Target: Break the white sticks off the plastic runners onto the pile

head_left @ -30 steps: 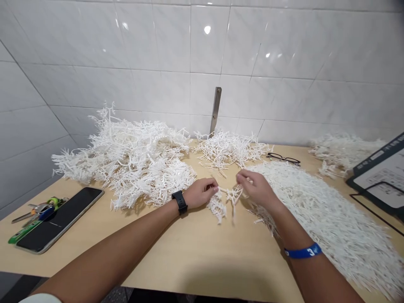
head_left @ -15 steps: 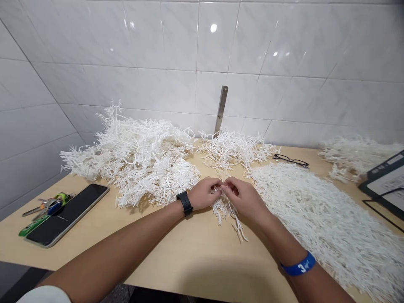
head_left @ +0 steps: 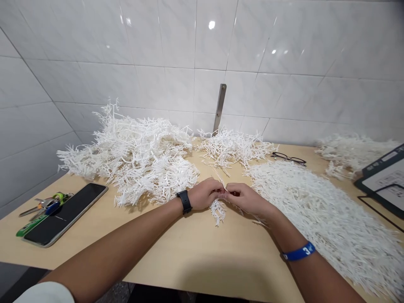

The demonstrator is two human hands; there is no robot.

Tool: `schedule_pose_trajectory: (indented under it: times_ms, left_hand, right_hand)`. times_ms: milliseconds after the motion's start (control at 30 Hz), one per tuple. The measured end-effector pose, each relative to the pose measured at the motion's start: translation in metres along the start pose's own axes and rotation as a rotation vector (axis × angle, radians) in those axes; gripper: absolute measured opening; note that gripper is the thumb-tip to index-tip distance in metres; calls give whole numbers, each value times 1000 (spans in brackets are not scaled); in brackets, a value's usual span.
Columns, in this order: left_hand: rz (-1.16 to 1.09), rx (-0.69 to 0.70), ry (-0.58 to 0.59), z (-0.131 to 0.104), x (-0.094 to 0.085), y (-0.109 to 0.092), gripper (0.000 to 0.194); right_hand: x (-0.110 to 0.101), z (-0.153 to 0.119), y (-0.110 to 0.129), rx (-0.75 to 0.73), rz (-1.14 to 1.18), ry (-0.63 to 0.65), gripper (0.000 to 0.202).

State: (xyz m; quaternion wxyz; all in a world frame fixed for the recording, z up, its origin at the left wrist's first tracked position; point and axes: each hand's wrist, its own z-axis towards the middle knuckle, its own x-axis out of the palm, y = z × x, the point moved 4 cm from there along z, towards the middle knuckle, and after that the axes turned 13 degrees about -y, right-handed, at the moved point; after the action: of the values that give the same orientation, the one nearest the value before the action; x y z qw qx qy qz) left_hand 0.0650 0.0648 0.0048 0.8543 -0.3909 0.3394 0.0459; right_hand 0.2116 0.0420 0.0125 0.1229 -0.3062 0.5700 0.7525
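Note:
My left hand [head_left: 206, 194], with a black watch band on its wrist, is closed in a pinch on a white branched plastic sprig [head_left: 217, 212], whose twiggy end hangs below the fingers. Fingertip to fingertip with it, my right hand [head_left: 248, 198] is pinched on the same sprig; thin white ends poke out above and under this hand. The fingers hide the exact spot of the grip. To the left of my hands rises a large tangled heap of white branched sprigs [head_left: 142, 151]. On the right spreads a flat pile of short white pieces [head_left: 315, 214].
A smaller heap of sprigs [head_left: 233, 145] lies behind my hands, below a metal bracket [head_left: 220, 107]. Eyeglasses [head_left: 288, 158] rest at the back right, near another white pile [head_left: 353, 151] and a dark-framed board [head_left: 385, 181]. A phone [head_left: 66, 214] and keys [head_left: 46, 206] are at left.
My right hand has turned flatter and lowered its wrist. The long strands that hung below it now point to the right under the hand. The view has shifted slightly.

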Motion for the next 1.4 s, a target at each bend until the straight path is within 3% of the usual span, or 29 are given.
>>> schedule_pose_trajectory:
  times_ms: [133,200,367,433,533,667,800,967,1033,1100,1233,1400]
  left_hand:
    - [-129,-45,18,1,-1,0,11]
    - [-194,-88,33,1,-2,1,10]
    - [-343,-227,-42,2,-13,7,14]
    - [-375,-255,-119,3,-17,6,17]
    - [-359,-278,-230,4,-20,-2,19]
    - [-290,-265,-315,4,-25,-13,19]
    - [-71,-144,-415,4,-38,-25,19]
    - [354,74,-517,0,-61,-56,20]
    - [471,135,-528,-2,-66,-65,19]
    - [503,198,-443,-1,-61,-66,21]
    - [438,233,-222,1,-34,-42,19]
    - [121,-30,-171,1,-14,-8,12]
  right_hand:
    - [7,-3,-8,118,272,116,40]
    - [4,-2,-13,160,361,84,39]
    - [-38,2,-16,105,409,-249,41]
    - [-62,0,-17,52,181,-474,37]
    - [-85,-6,-21,28,-344,-759,23]
    - [-84,-11,-19,14,-659,-922,28]
    - [-67,-19,11,-257,-451,-1068,25]
    - [-37,-29,46,-491,-238,-968,15]
    - [-25,-26,49,-461,-155,-841,17]
    - [-13,-19,44,-357,-71,-670,21]
    - [11,-2,20,-130,-37,-360,23]
    - [21,7,-2,-66,55,-206,28]
